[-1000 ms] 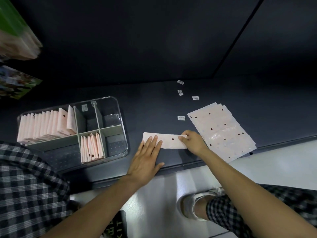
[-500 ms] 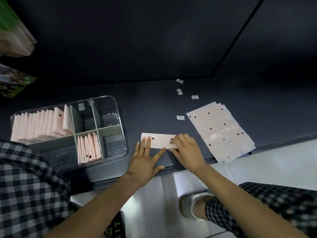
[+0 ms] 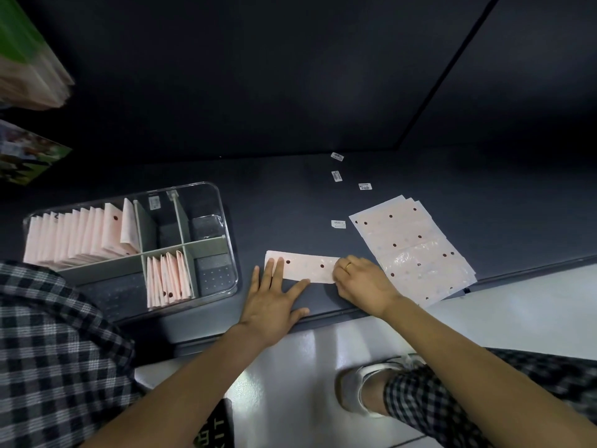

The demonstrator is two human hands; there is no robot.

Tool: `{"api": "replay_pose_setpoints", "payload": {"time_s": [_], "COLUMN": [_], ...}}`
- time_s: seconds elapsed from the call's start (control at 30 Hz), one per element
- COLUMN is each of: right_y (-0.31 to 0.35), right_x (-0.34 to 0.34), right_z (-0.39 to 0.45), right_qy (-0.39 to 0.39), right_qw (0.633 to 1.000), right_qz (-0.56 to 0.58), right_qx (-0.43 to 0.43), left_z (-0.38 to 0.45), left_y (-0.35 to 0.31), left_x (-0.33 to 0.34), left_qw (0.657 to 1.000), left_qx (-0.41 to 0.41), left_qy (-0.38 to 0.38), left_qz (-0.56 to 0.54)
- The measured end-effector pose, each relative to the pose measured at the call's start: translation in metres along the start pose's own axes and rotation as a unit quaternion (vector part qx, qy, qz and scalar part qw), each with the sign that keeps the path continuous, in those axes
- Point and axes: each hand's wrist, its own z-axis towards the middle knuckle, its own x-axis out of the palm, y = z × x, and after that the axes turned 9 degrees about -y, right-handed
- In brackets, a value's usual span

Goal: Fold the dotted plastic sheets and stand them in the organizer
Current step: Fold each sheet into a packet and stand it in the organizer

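A pink dotted sheet (image 3: 310,266), folded into a long strip, lies flat on the dark shelf. My left hand (image 3: 274,295) presses its left end with spread fingers. My right hand (image 3: 361,282), wearing a ring, rests on the strip's right end with fingers curled on the edge. A stack of unfolded dotted sheets (image 3: 413,247) lies to the right, overhanging the shelf edge. The clear organizer (image 3: 223,202) at the left holds several folded sheets standing in its long back compartment (image 3: 80,237) and several more in a front middle compartment (image 3: 168,279).
Small white labels (image 3: 338,224) lie scattered on the shelf behind the strip. The shelf's front edge runs just under my hands, with a pale floor and my shoe (image 3: 358,389) below. Stacked packets (image 3: 29,76) hang at the upper left.
My right hand slid left along the strip and then back toward its right end. My left hand stayed pressing the left end.
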Motion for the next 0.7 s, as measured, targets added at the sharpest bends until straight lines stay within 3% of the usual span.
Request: {"api": "replay_pose_setpoints", "payload": {"time_s": [0.1, 0.27, 0.4, 0.53, 0.7], "right_y": [0.015, 0.060, 0.070, 0.055, 0.044], "right_x": [-0.002, -0.013, -0.015, -0.011, 0.001], "right_z": [-0.005, -0.017, -0.022, -0.028, -0.016], "right_qy": [-0.014, -0.042, 0.045, 0.126, 0.090], "right_qw": [0.999, 0.968, 0.924, 0.894, 0.820], "right_qz": [0.033, 0.212, 0.332, 0.357, 0.400], "right_qx": [0.004, 0.124, 0.184, 0.239, 0.400], "left_z": [0.001, -0.003, -0.006, -0.006, -0.002], "left_y": [-0.001, -0.001, -0.001, 0.001, 0.001], "left_x": [-0.005, -0.015, -0.016, -0.011, 0.001], "left_qw": [0.999, 0.996, 0.979, 0.973, 0.961], "left_qx": [-0.005, 0.021, 0.008, -0.072, -0.151], "left_qy": [-0.035, -0.088, -0.186, -0.155, -0.125], "left_qz": [-0.017, -0.027, -0.081, -0.158, -0.193]}}
